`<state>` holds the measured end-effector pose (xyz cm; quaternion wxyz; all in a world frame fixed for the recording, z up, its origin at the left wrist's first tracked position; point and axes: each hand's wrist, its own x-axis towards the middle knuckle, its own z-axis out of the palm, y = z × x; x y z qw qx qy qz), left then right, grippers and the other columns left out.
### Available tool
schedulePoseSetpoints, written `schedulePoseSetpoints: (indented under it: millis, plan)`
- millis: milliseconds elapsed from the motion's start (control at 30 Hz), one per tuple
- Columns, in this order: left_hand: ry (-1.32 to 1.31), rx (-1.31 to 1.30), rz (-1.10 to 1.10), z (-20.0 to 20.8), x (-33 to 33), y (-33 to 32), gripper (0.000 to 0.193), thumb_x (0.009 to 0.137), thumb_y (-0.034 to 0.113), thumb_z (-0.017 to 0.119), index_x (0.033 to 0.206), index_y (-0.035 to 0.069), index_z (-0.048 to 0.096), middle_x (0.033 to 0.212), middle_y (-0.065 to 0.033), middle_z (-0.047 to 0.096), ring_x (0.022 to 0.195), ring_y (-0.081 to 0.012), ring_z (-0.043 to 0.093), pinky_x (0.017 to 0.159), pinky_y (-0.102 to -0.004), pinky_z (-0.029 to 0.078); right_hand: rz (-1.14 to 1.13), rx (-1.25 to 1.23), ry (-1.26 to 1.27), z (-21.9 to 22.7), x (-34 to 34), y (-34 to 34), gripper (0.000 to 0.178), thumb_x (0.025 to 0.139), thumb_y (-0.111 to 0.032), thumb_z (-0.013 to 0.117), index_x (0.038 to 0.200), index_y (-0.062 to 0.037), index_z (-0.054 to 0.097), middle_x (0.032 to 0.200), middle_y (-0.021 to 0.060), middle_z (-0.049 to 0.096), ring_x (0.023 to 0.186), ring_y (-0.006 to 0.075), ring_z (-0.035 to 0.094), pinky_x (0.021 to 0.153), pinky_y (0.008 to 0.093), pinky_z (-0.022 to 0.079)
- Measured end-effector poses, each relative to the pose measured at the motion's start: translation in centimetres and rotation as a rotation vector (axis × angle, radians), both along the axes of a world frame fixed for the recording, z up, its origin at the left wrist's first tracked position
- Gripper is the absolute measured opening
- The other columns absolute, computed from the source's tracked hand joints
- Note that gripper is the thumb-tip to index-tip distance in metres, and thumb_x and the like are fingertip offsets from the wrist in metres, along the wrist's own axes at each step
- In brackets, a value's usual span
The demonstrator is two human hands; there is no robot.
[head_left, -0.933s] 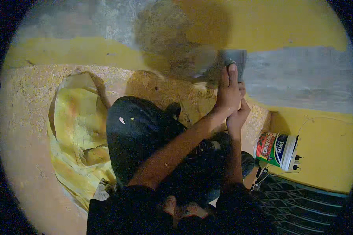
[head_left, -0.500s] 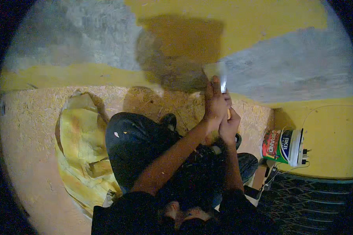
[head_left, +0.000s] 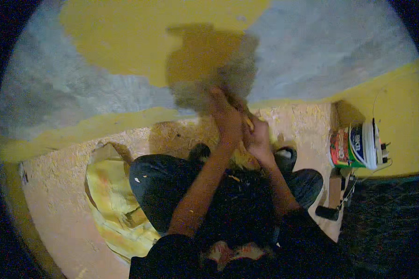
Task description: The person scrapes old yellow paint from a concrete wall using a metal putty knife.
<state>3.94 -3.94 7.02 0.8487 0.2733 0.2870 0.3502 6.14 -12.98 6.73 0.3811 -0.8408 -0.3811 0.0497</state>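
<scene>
Two bare hands come together in front of a patchy yellow and grey wall (head_left: 125, 44), with a hand tool (head_left: 250, 123) between them. Only a short piece of the tool's yellow-orange handle shows clearly, in the gap where the hands meet; its far end is lost in blur and shadow, so I cannot tell whether it touches the wall.

The right hand (head_left: 257, 136) is closed around the handle, its fingers curled and its knuckles up. The left hand (head_left: 226, 120) is just beside it, a little further forward, with its leading fingers stretched out toward the wall. It is against the tool, but the blur hides how firmly its other fingers are bent, and I cannot tell whether it grips or only presses.

A dark shadow (head_left: 205, 56) falls on the wall just beyond the fingertips. Both forearms reach forward between the person's knees, which are in dark trousers (head_left: 154, 183). To the left, near the knee, a crumpled yellow sack (head_left: 108, 181) lies on the pale, speckled floor (head_left: 60, 204). Well apart on the right, a printed bucket (head_left: 354, 146) is near the yellow side wall (head_left: 400, 109), its white rim toward the picture's right edge.
</scene>
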Motion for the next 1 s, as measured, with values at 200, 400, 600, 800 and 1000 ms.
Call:
schedulePoseSetpoints:
  millis: [200, 400, 600, 800, 1000]
  plan:
    - [0.507, 0.35, 0.402, -1.1, 4.1, -3.2, 0.045, 0.09, 0.049, 0.027, 0.074, 0.009, 0.039, 0.053, -0.0015, 0.039, 0.042, -0.0123, 0.035, 0.038, -0.026, 0.03, 0.068, 0.156, -0.2, -2.9, 0.7, -2.7, 0.022, 0.079, -0.012, 0.05, 0.098, -0.002, 0.056, 0.077, 0.0236, 0.057, 0.066, 0.0395, 0.055, 0.059, 0.0387, 0.044]
    - [-0.016, -0.008, -0.034, 0.1, -1.3, 0.7, 0.046, 0.091, 0.046, 0.027, 0.086, 0.003, 0.044, 0.067, -0.0074, 0.044, 0.056, -0.0185, 0.043, 0.051, -0.0306, 0.038, -0.005, -0.205, -0.107, 0.7, 0.2, 1.1, 0.021, 0.08, -0.017, 0.052, 0.097, -0.0039, 0.057, 0.079, 0.0211, 0.059, 0.076, 0.0376, 0.057, 0.064, 0.0437, 0.044]
    - [0.592, 0.87, 0.284, -6.4, 1.8, -1.2, 0.047, 0.09, 0.047, 0.03, 0.098, 0.003, 0.043, 0.072, -0.0083, 0.046, 0.055, -0.0162, 0.044, 0.046, -0.0273, 0.038, 0.051, 0.08, -0.193, 0.1, -0.1, -2.8, 0.025, 0.081, -0.025, 0.053, 0.093, -0.0032, 0.058, 0.072, 0.0202, 0.059, 0.07, 0.0368, 0.057, 0.062, 0.0427, 0.044]
    - [-0.01, -0.091, 0.036, 1.6, -1.6, -0.8, 0.045, 0.089, 0.047, 0.031, 0.098, 0.005, 0.042, 0.066, -0.0063, 0.043, 0.048, -0.0152, 0.039, 0.043, -0.0269, 0.037, -0.007, 0.002, -0.098, 0.1, -0.9, -0.8, 0.032, 0.082, -0.03, 0.051, 0.091, -0.001, 0.058, 0.068, 0.0208, 0.058, 0.062, 0.0387, 0.056, 0.061, 0.0434, 0.044]
    - [-0.165, -0.121, -0.015, -0.1, -0.5, -2.2, 0.037, 0.09, 0.043, 0.031, 0.089, 0.008, 0.042, 0.056, -0.0018, 0.037, 0.041, -0.0127, 0.031, 0.04, -0.0253, 0.033, 0.183, -0.049, -0.383, 0.0, 0.1, -2.8, 0.035, 0.083, -0.034, 0.049, 0.09, -0.0015, 0.058, 0.069, 0.0217, 0.057, 0.069, 0.0386, 0.056, 0.065, 0.044, 0.043]
